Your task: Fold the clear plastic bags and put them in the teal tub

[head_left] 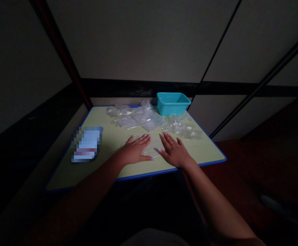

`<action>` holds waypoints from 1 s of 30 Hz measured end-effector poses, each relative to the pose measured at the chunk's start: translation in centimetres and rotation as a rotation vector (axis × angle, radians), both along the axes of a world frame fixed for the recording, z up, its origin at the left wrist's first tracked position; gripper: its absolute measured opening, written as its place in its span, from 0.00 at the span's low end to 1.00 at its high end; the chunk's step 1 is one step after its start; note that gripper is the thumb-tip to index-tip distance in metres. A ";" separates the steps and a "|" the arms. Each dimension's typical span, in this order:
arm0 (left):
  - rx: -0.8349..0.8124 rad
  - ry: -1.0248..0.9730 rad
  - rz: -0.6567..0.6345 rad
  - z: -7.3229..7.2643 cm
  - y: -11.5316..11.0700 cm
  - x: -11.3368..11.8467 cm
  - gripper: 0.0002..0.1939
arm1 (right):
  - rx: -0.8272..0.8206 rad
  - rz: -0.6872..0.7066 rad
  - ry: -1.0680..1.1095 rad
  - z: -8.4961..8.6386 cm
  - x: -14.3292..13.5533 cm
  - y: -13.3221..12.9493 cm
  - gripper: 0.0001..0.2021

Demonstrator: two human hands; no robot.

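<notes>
Both palms face down near the front of a pale yellow table. A clear plastic bag [152, 147] lies flat there, and my left hand [136, 150] presses on its left part with fingers stretched out. On the right part rests my right hand [174, 150], its fingers extended and the thumb pointing at the left hand. Beyond my fingertips is a loose heap of crumpled clear plastic bags [145, 116]. More crumpled clear bags [181, 126] spread out just past the right hand.
A turquoise plastic basin [173, 106] stands at the table's back right corner. On the left lies a flat, phone-like item [87, 145], blurred out. The table [108, 171] has a blue edge and stands against a panelled wall [138, 41].
</notes>
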State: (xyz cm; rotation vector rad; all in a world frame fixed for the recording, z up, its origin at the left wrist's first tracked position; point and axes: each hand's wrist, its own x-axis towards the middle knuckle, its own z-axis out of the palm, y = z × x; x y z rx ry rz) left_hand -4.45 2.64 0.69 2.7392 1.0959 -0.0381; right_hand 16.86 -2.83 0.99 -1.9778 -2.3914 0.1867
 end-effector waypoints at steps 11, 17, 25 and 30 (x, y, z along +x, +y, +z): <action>-0.019 0.078 0.013 1.0 -0.2 -0.1 0.39 | -0.012 0.019 0.016 -1.0 0.4 0.5 0.51; 0.049 0.066 0.132 2.7 -1.9 0.6 0.35 | -0.006 0.025 0.030 -1.0 0.4 0.5 0.50; -0.061 -0.083 0.099 2.2 -6.1 8.0 0.41 | -0.034 0.084 -0.097 -1.1 1.0 0.9 0.37; -0.053 -0.211 0.255 1.1 -5.8 11.6 0.44 | -0.029 0.092 -0.104 -1.0 1.2 0.7 0.35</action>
